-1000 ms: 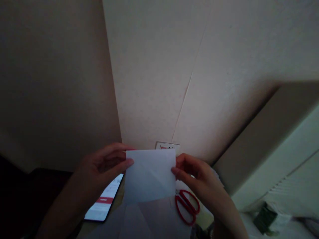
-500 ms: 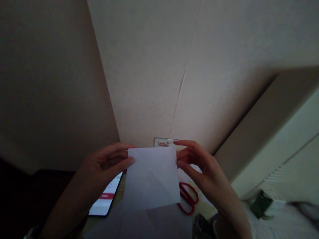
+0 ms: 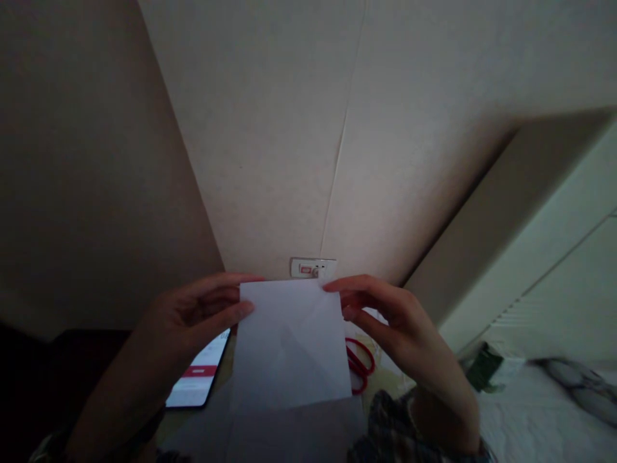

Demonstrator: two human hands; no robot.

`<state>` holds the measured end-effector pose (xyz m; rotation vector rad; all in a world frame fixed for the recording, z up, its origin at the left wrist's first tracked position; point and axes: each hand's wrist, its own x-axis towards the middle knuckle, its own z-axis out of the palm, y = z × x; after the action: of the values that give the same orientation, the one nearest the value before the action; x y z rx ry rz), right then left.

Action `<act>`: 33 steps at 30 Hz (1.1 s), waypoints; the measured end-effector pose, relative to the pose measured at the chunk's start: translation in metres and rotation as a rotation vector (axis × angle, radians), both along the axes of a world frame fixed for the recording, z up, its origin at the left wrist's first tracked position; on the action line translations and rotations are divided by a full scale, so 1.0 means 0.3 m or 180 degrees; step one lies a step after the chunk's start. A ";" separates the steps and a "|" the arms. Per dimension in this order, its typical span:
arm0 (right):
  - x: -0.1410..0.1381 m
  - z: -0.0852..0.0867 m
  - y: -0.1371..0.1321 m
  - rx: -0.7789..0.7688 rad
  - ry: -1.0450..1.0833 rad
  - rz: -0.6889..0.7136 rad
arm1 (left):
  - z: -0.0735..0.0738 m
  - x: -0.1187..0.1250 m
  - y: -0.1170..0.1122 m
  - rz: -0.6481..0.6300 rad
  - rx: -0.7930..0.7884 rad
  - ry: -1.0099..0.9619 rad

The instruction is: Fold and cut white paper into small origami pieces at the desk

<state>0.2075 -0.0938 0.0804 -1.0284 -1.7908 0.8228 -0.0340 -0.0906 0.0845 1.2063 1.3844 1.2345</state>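
A white sheet of paper (image 3: 289,347), with faint crease lines across it, is held up between my two hands. My left hand (image 3: 193,315) pinches its upper left edge, thumb in front and fingers behind. At the upper right corner, my right hand (image 3: 380,308) grips the paper, its index finger lying over the corner and the thumb at the side edge. More pale paper (image 3: 289,437) lies below the held sheet. Red-handled scissors (image 3: 360,363) sit to the right, their blades hidden by the sheet.
A phone (image 3: 197,379) with a lit screen lies under my left forearm. A wall outlet (image 3: 312,267) is just beyond the paper. On the right are a white cabinet (image 3: 554,257), a green-and-white packet (image 3: 489,370) and a dark cable-like thing (image 3: 573,379) on white bedding (image 3: 540,424).
My right index finger has come down onto the paper's upper right corner, which now bends slightly. The view has shifted a little, and the sheet covers more of the scissors.
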 end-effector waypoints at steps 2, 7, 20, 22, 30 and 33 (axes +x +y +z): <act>-0.002 -0.002 0.000 0.0045 -0.0065 0.0002 | 0.004 0.004 -0.003 0.0010 -0.0045 -0.0027; -0.013 -0.011 0.004 0.0175 -0.0280 -0.0086 | 0.013 0.017 -0.014 -0.0056 -0.0044 0.0093; -0.008 -0.015 0.007 0.0415 -0.0216 -0.0072 | -0.005 0.004 -0.003 -0.0295 0.0060 0.0386; -0.003 -0.024 0.010 0.0377 -0.0255 -0.0045 | -0.010 0.001 0.001 -0.0347 0.0072 0.0432; 0.007 -0.038 0.015 0.0301 -0.0435 0.0048 | -0.014 -0.003 0.000 -0.0407 0.0020 0.0386; 0.010 -0.032 0.012 0.0282 -0.0506 0.0174 | -0.012 -0.004 -0.006 -0.0414 -0.0057 0.0130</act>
<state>0.2105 -0.0902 0.0709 -1.0145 -1.9793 0.7044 -0.0351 -0.0925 0.0809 1.2945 1.3222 1.1104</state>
